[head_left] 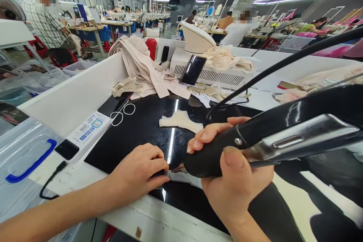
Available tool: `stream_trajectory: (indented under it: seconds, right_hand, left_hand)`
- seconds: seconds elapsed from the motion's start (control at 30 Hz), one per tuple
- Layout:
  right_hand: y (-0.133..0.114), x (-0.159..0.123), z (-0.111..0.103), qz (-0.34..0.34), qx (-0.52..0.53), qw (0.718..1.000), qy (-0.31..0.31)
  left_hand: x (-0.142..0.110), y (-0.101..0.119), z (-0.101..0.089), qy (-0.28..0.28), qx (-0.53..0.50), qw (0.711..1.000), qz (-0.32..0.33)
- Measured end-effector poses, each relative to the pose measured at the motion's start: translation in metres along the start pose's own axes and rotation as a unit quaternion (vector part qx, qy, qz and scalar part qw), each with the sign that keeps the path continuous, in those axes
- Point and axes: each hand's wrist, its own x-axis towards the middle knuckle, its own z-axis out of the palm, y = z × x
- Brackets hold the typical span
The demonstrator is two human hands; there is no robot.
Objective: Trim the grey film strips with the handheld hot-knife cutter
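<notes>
My right hand (232, 181) is wrapped around a black handheld tool (283, 121) with a chrome lever, its thumb by the metal part. The tool's rounded end points down left, over a pale fabric strip (185, 177) on the glossy black board (127, 147). Close to that end, my left hand (141, 168) is closed, thumb and forefinger pinched at the strip's left tip. Part of the strip is hidden by the tool and my right hand. Farther back on the board lies a curved cream fabric piece (180, 120).
Beige fabric strips (138, 60) are heaped at the back, beside a phone (193, 70) leaning on a white box (221, 77). A black cable (272, 70) arches on the right. A white power bank (89, 130) lies along the left wall. More cut pieces (295, 204) lie lower right.
</notes>
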Motion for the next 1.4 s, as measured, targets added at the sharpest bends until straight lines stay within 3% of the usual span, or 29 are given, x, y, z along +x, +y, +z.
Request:
stream_trajectory:
  seconds: [0.33, 0.73, 1.4]
  right_hand:
    - [0.005, -0.007, -0.002, 0.001, 0.01, 1.0, -0.019]
    - [0.004, -0.007, -0.001, 0.009, 0.026, 1.0, -0.005]
    - [0.009, -0.01, 0.008, 0.015, 0.032, 0.999, -0.02]
  left_hand:
    - [-0.005, -0.002, -0.001, -0.001, -0.012, 1.0, 0.019]
    - [-0.016, -0.003, -0.004, 0.079, 0.095, 0.981, 0.151]
    - [-0.02, -0.005, 0.001, 0.077, 0.13, 0.974, 0.167]
